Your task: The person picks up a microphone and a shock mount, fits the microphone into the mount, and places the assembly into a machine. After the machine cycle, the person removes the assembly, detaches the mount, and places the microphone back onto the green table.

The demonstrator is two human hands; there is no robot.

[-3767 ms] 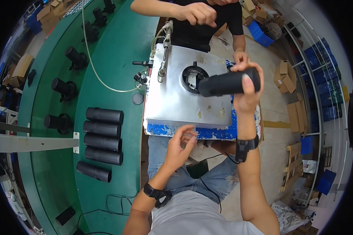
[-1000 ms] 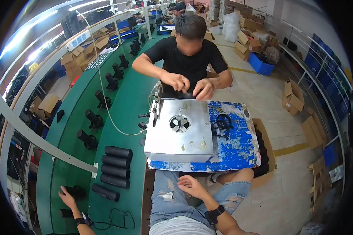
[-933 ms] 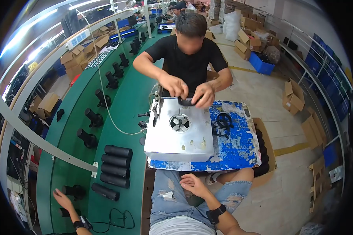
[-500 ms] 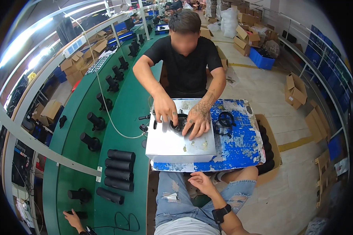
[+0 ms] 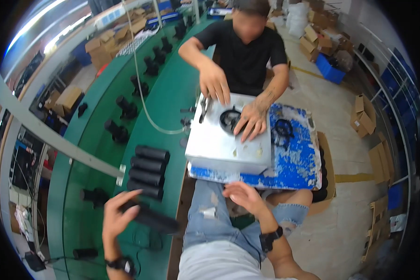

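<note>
While the left hand closes round it: a black tube sits in its grip, lying slantwise, its far end poking out to the hand's right, over the desk edge.
Left hand: fingers wrapped over the tube's near end, thumb side up, a dark watch on the wrist below.
Beyond the left hand: four more black tubes lie side by side in a row on the green desk, just ahead of the held one.
Right hand: loosely open, palm down, holding nothing, hovering above the knee in torn jeans.
Ahead of the right hand: a white metal box on a blue-and-white board.
Across the board: another person presses both hands on the box top.
</note>
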